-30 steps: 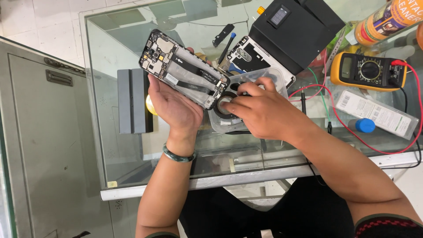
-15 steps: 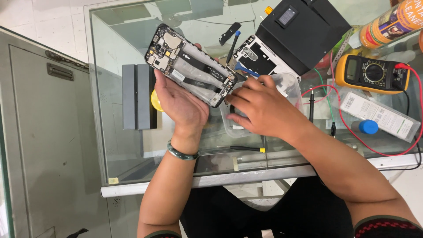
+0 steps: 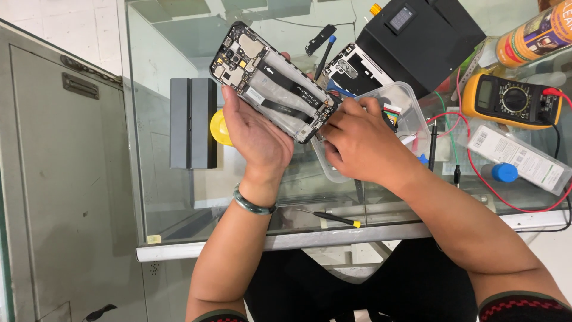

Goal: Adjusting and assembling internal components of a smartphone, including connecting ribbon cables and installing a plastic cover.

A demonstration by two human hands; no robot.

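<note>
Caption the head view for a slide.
Left hand holds an opened smartphone over a glass table; right hand touches its lower end.

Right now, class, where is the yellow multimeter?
The yellow multimeter lies at the right of the head view on the glass table, right of the black box, above a white carton.

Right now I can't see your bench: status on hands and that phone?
Left hand cradles opened phone, circuit side up. Right hand pinches its lower end, above clear plastic tub. Nothing between the hands.
</note>
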